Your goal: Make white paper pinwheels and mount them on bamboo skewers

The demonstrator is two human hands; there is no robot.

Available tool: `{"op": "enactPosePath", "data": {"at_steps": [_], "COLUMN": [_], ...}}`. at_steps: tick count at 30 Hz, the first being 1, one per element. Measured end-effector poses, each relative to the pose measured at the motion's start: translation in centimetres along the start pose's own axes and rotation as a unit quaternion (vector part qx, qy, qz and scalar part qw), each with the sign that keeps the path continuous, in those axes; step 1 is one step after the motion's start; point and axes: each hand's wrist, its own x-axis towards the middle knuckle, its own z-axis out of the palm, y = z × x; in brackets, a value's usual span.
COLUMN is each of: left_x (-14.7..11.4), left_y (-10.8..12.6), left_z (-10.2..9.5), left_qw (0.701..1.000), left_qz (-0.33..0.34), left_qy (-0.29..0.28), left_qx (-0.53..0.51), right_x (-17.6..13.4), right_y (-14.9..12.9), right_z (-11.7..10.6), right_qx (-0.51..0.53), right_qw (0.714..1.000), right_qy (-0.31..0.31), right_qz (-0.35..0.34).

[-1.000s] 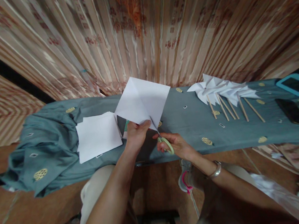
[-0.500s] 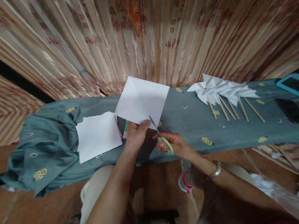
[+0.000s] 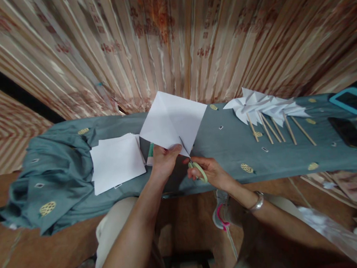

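Observation:
My left hand pinches a square sheet of white paper near its lower edge, thumb on top. The sheet is held above the table with one corner toward me, and a faint crease runs across it. In my right hand are scissors with pale green handles; the blades are at the near corner of the sheet, along its crease. To the left of my left hand lies a stack of white paper squares.
White paper pinwheels on wooden sticks lie to the right on the teal cloth. Farther right are a black phone and a blue-framed tablet. A pleated curtain hangs behind the table.
The paper has shifted slightly to the right and toward me. The scissor blades now reach less far over the sheet, and a slit shows by its near corner.

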Motion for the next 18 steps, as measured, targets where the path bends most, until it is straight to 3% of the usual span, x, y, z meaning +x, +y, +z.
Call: {"op": "enactPosePath", "data": {"at_steps": [9,18], "left_x": [0.17,0.31], "left_y": [-0.65,-1.05], "left_z": [-0.14,-0.09], "left_qw": [1.000,1.000], "left_qz": [-0.006,-0.002], "left_qy": [0.009,-0.004], "left_qx": [0.030,-0.005], "right_x": [0.15,0.19], "right_y": [0.00,-0.07], "right_z": [0.02,0.17], "right_qx": [0.014,0.024], "right_qw": [1.000,1.000], "right_qy": [0.001,0.009], "right_qz": [0.007,0.004]}}
